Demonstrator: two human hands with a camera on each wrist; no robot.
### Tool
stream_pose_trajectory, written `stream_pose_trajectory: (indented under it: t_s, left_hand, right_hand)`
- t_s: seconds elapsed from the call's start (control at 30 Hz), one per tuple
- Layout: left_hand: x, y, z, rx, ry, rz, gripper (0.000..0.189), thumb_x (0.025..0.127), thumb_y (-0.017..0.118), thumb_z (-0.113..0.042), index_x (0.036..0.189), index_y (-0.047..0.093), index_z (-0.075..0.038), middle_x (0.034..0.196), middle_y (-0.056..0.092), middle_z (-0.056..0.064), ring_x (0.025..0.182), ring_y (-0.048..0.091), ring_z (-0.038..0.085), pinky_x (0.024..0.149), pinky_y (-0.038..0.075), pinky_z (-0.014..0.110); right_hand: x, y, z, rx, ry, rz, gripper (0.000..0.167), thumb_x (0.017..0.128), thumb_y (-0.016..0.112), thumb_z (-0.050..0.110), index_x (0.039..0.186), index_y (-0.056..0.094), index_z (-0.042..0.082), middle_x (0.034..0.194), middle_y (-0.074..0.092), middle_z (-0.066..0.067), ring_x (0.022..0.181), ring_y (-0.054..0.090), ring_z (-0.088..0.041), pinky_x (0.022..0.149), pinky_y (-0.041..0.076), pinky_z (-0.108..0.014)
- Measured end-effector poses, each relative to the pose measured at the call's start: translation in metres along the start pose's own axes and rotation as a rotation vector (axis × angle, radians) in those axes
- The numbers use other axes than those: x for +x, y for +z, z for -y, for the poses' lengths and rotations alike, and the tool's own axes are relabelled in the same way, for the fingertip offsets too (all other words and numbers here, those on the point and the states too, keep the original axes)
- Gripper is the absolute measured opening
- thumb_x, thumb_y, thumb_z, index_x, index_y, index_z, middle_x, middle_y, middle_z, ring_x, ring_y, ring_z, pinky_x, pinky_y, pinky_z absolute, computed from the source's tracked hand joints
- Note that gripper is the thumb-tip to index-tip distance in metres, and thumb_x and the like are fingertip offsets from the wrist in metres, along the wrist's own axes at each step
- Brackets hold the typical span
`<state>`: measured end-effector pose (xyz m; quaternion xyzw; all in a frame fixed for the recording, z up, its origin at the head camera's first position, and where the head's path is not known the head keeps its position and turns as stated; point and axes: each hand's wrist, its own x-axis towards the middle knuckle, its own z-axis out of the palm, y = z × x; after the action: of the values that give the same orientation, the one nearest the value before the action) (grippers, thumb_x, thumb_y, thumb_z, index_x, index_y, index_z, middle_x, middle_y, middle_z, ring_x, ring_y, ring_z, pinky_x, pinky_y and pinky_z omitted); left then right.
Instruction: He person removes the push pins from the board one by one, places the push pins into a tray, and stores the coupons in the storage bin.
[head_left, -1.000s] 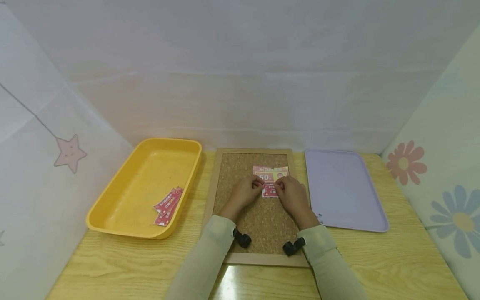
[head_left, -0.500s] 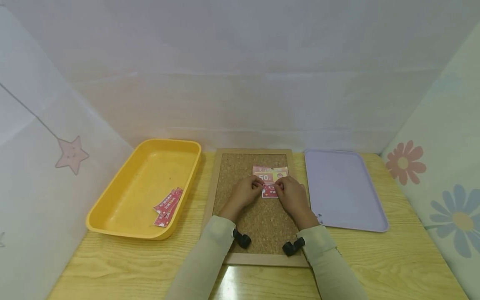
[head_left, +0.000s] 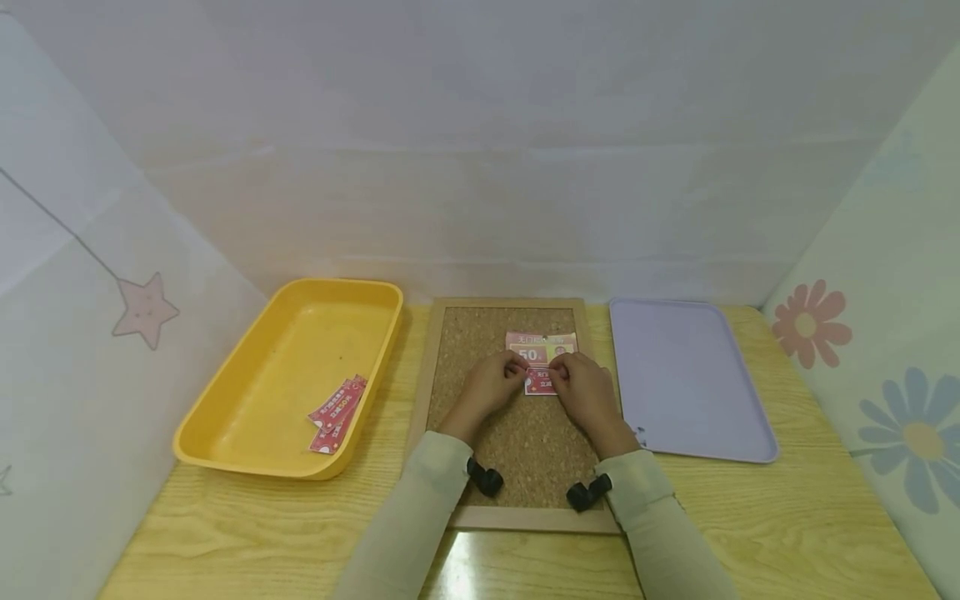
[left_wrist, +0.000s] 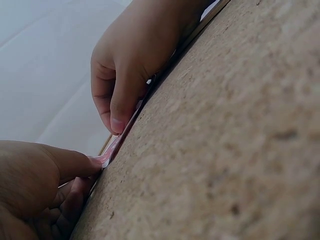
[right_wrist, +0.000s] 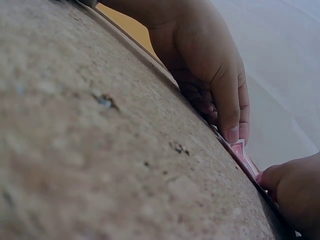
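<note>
Yellowish wood grain runs across the counter [head_left: 225, 533], with a bright patch of glare at the nearest edge. Over it reach two beige sleeves [head_left: 408, 517], each with a small black device [head_left: 485, 479] at the cuff. Beneath the forearms lies a cork board [head_left: 517, 450] in a light wooden frame.

Farther up the board, the left hand [head_left: 487, 387] and right hand [head_left: 588, 398] face each other, the fingers of each clamped on a small red coupon [head_left: 542, 383]: thumb and finger pinch its far edge, one hand toward each end. The coupon is at the board's right half, its printed face up; the wrist views show it close along the cork surface. Just beyond it is a larger pink ticket [head_left: 527, 355] marked "50", partly hidden by the fingers; whether the two overlap I cannot tell.

Left of the board stands a yellow tray [head_left: 288, 333], with a few overlapping red coupons [head_left: 337, 412] against its right wall. To the right lies a flat lilac tray [head_left: 690, 375], a tiny bluish patch at its near left corner.

Behind everything rises a pale, creased backdrop [head_left: 480, 183]; a pink star [head_left: 145, 308] marks the left side, a red flower [head_left: 810, 325] and a blue flower [head_left: 915, 437] the right.
</note>
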<state>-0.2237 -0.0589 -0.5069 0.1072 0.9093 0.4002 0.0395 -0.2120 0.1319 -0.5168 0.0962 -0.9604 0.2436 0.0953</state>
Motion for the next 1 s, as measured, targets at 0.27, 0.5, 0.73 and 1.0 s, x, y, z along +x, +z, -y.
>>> stream_pose_trajectory:
  t_s: [0.27, 0.5, 0.73, 1.0]
  left_hand:
    - [-0.0002, 0.0002, 0.0013, 0.007, 0.002, 0.0, 0.011, 0.095, 0.064, -0.027, 0.102, 0.069, -0.02, 0.091, 0.066, -0.008, 0.083, 0.061, 0.01, 0.077, 0.05, 0.034]
    - [0.0013, 0.0013, 0.0032, 0.022, 0.005, -0.001, 0.009, 0.095, 0.064, -0.027, 0.101, 0.068, -0.021, 0.089, 0.066, -0.01, 0.082, 0.06, 0.009, 0.076, 0.049, 0.033]
    - [0.0009, 0.0006, 0.003, 0.024, 0.018, -0.003, 0.011, 0.095, 0.064, -0.028, 0.102, 0.069, -0.021, 0.09, 0.066, -0.009, 0.082, 0.06, 0.01, 0.076, 0.049, 0.034]
    - [0.0013, 0.0008, 0.0037, 0.031, 0.011, 0.001, 0.011, 0.095, 0.064, -0.028, 0.103, 0.069, -0.021, 0.09, 0.066, -0.009, 0.082, 0.06, 0.009, 0.076, 0.049, 0.033]
  right_hand:
    - [-0.0005, 0.0, 0.0009, -0.014, 0.001, 0.014, 0.015, 0.097, 0.061, 0.03, 0.099, 0.069, 0.018, 0.081, 0.056, 0.007, 0.07, 0.051, -0.013, 0.067, 0.035, -0.037]
    - [-0.0004, 0.0027, 0.0001, -0.032, -0.002, 0.008, 0.016, 0.097, 0.06, 0.032, 0.101, 0.068, 0.018, 0.083, 0.057, 0.007, 0.07, 0.052, -0.013, 0.068, 0.036, -0.039]
    - [-0.0007, 0.0023, -0.0001, -0.03, -0.016, -0.009, 0.016, 0.097, 0.06, 0.03, 0.101, 0.068, 0.018, 0.086, 0.059, 0.005, 0.073, 0.055, -0.016, 0.068, 0.037, -0.04]
    - [-0.001, 0.0032, -0.0005, -0.036, -0.018, -0.003, 0.016, 0.098, 0.058, 0.031, 0.102, 0.067, 0.018, 0.086, 0.058, 0.005, 0.073, 0.055, -0.015, 0.069, 0.037, -0.04]
